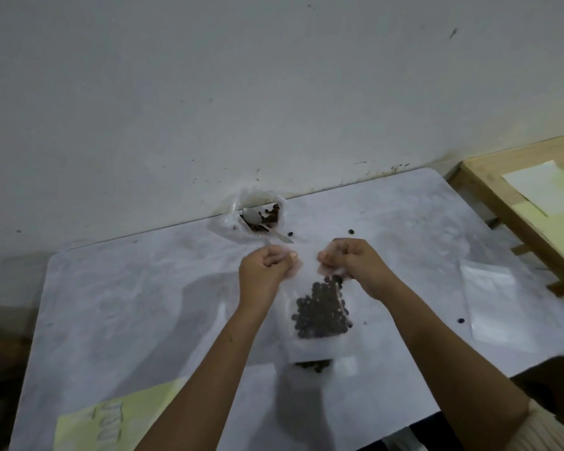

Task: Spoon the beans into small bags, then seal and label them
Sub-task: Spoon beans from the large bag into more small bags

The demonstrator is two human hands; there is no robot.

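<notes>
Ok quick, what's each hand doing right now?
Left hand: closed, pinching the top edge of the small bag.
Right hand: closed, pinching the same bag's top edge.

Wooden bench right; marked white wall behind.

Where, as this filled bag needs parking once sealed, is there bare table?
Widest bare patch: the table's left part, bordered by the left hand, the yellow sheet and the far edge. Crowded: empty bags and a loose bean at right; bean sack with spoon just beyond that hand.
</notes>
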